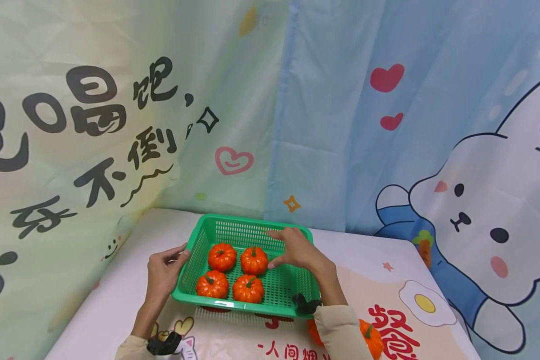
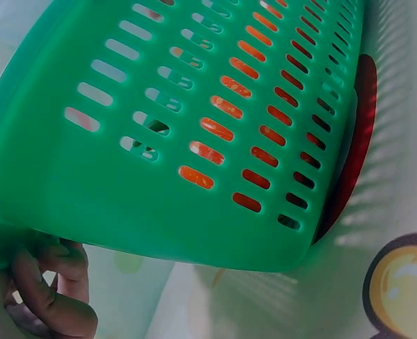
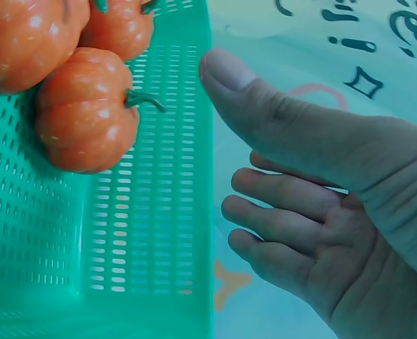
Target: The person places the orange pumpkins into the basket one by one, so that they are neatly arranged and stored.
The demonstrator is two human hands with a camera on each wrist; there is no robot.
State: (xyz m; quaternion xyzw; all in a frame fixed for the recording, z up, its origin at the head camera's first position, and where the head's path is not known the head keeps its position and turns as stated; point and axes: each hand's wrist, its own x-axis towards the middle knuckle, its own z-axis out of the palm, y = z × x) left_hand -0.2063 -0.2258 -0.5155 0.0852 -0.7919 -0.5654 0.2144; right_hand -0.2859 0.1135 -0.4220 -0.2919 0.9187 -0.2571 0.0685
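A green plastic basket (image 1: 239, 306) with slotted walls stands on the table, several small orange pumpkins grouped in its left and middle part. At its left end my left hand (image 1: 164, 272) grips the rim, fingers curled under the corner beside the basket wall (image 2: 159, 219) in the left wrist view. My right hand (image 1: 300, 250) hovers over the basket's right half, thumb and fingers spread apart and holding nothing. Its thumb overlaps the edge of the back right pumpkin (image 1: 253, 262) in the head view. The right wrist view shows a stemmed pumpkin (image 3: 88, 116) left of the thumb.
On the table by my right forearm lie more pumpkins (image 1: 372, 341), partly hidden by the sleeve (image 1: 342, 330). A printed cloth (image 1: 414, 280) covers the tabletop. Behind the table hang printed curtains (image 1: 324, 125), close to the basket's back rim.
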